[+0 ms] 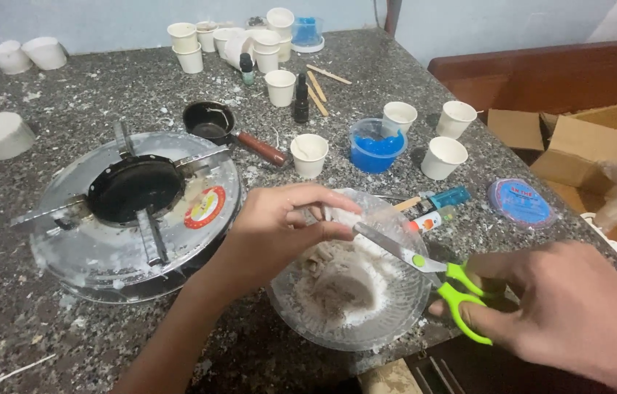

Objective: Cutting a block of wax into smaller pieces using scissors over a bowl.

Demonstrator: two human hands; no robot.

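Green-handled scissors (425, 273) clamped in right hand (571, 314) grip, left hand (279, 226) pinching something small over glass bowl (352, 292)

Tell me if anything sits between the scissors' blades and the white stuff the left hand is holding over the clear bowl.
Nothing visible does. The scissors, held in the right hand, point their blades straight at the white material pinched by the left hand above the clear bowl. The blade tips already reach the fingers; whether they touch is unclear.

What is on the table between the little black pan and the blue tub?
In the head view, a white paper cup stands between the black pan and the blue tub.
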